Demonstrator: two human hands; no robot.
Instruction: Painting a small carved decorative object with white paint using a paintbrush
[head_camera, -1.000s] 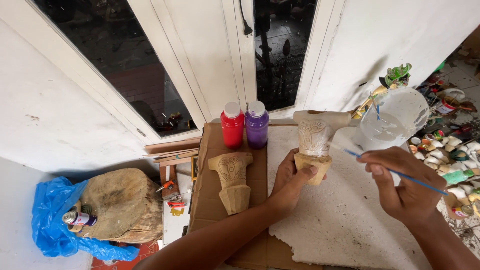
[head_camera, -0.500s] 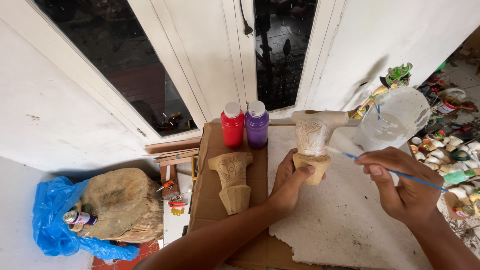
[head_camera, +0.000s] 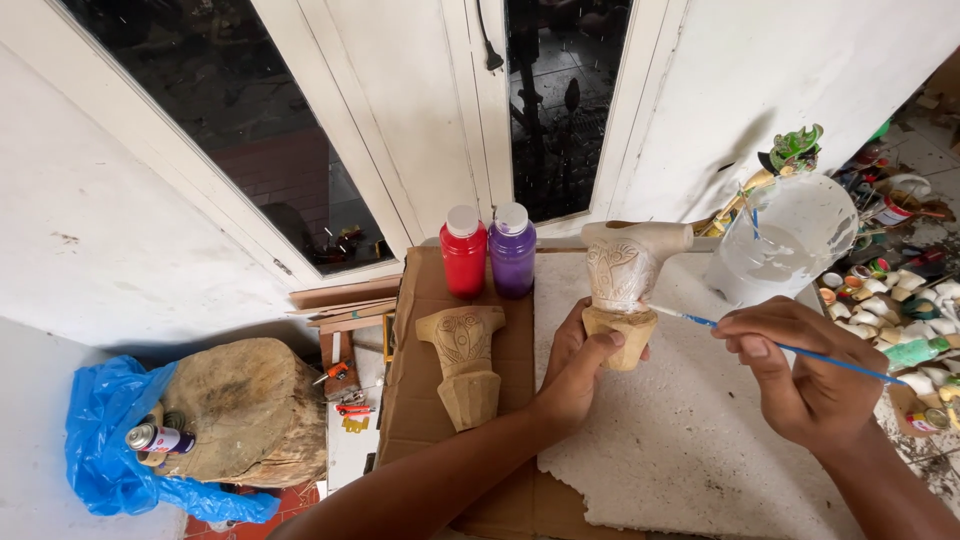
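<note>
The left hand (head_camera: 585, 360), reaching in from below, grips the base of an upright carved wooden piece (head_camera: 622, 285) over the white foam sheet (head_camera: 690, 440), while the right hand (head_camera: 800, 375) pinches a thin blue brush (head_camera: 780, 345) whose tip touches the carving's side.

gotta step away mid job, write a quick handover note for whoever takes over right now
Left hand: grips the base of the carved wooden piece, upright on the white foam sheet.
Right hand: holds a thin blue brush, tip at the carving's side.
Done: whitish coat over the carving's upper part.
Left: its base looks bare; the second carving on the cardboard is unpainted. Red bottle and purple bottle stand capped; white paint tub at right.
</note>
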